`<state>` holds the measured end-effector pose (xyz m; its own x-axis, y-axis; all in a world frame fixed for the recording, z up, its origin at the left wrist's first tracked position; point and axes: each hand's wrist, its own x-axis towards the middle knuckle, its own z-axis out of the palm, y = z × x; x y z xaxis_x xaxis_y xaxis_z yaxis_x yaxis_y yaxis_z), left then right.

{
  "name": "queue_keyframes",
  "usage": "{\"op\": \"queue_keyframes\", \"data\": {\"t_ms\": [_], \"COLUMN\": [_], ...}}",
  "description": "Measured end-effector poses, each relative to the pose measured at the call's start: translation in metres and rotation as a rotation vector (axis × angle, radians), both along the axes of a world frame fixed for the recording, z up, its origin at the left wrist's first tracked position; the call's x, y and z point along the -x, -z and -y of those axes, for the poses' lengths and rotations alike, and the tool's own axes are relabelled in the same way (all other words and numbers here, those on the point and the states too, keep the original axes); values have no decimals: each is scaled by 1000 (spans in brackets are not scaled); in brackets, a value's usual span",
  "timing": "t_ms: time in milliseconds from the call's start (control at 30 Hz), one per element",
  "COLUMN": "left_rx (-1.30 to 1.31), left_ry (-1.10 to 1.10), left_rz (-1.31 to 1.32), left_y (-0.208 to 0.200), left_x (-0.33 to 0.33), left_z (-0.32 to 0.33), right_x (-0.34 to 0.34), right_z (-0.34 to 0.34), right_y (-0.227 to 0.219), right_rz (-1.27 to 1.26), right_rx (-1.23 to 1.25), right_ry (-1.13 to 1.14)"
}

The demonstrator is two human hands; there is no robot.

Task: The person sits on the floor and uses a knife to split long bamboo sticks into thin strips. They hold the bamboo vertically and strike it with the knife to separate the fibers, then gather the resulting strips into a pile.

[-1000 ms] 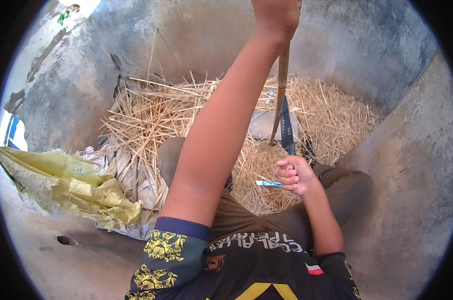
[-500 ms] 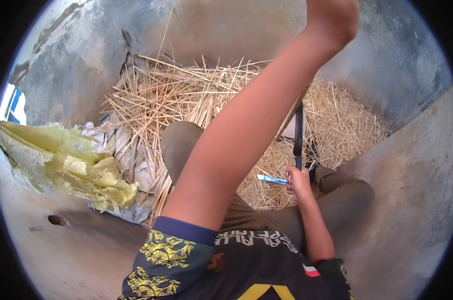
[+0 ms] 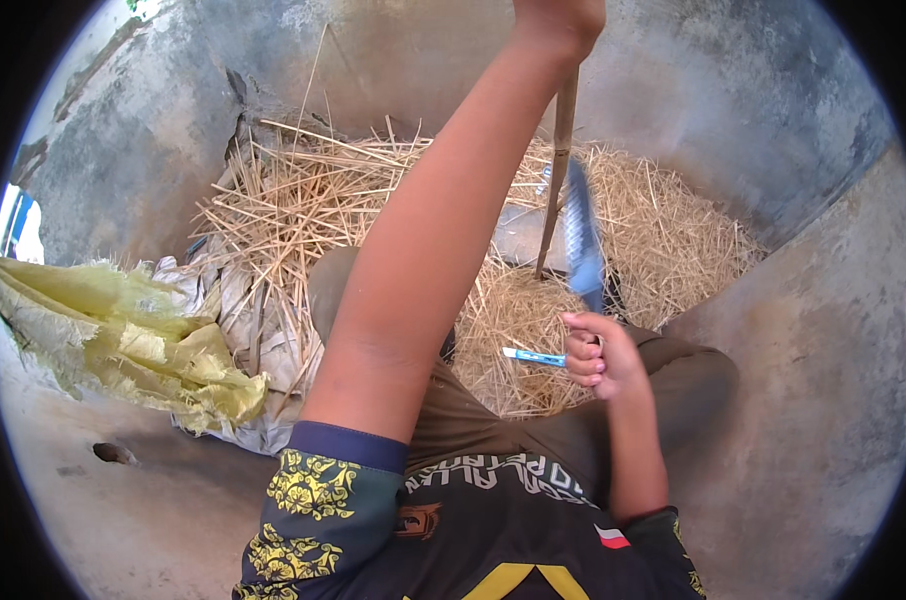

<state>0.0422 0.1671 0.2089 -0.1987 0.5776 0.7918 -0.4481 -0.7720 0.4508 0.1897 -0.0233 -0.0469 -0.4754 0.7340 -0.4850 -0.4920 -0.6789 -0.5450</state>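
My left arm reaches far forward, and my left hand point(image 3: 565, 22) is partly cut off by the top edge, its fingers hidden. From under it a thin brown wooden stick point(image 3: 563, 120) runs down to the straw, seemingly in that hand's grip. My right hand point(image 3: 605, 358) is closed round the handle of a long knife. The dark blade point(image 3: 583, 235) points forward, blurred, just right of the stick. A slim blue-and-white item point(image 3: 533, 356) pokes out leftward beside my right fingers; what it is I cannot make out.
Straw point(image 3: 673, 215) and loose dry stalks point(image 3: 293, 200) cover the ground ahead. A torn yellow-green sack point(image 3: 183, 350) lies at the left. Grey concrete walls point(image 3: 793, 330) curve around me. My folded legs point(image 3: 683, 380) lie beneath my arms.
My left hand has shifted left, and more of the stick shows upright below it. The knife has turned so its blade shows broader and blurred. The view has shifted slightly.
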Motion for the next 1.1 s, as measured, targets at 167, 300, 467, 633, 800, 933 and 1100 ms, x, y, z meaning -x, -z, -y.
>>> {"op": "queue_keyframes", "data": {"t_ms": [167, 300, 467, 633, 800, 933, 1100], "left_rx": [-98, -134, -94, -86, -10, 6, -97], "left_ry": [-61, -174, -116, -48, 108, 92, -184], "left_rz": [37, 2, 4, -14, 40, 48, 8], "left_y": [-1, -3, -6, 6, 4, -7, 7], "left_x": [0, -14, -13, -11, 0, 9, 6], "left_z": [-11, -1, 24, 7, 4, -9, -6], "right_x": [-14, 0, 26, 40, 33, 23, 20], "right_z": [11, -17, -46, -23, -26, -26, -12], "right_y": [-130, -36, 137, 53, 71, 9, -123], "right_rz": [363, 460, 1051, 511, -310, -86, 802], "right_rx": [-817, -1091, -266, -4, -2, -107, -770], "right_ry": [819, 1136, 314, 87, -123, 3, 870]}}
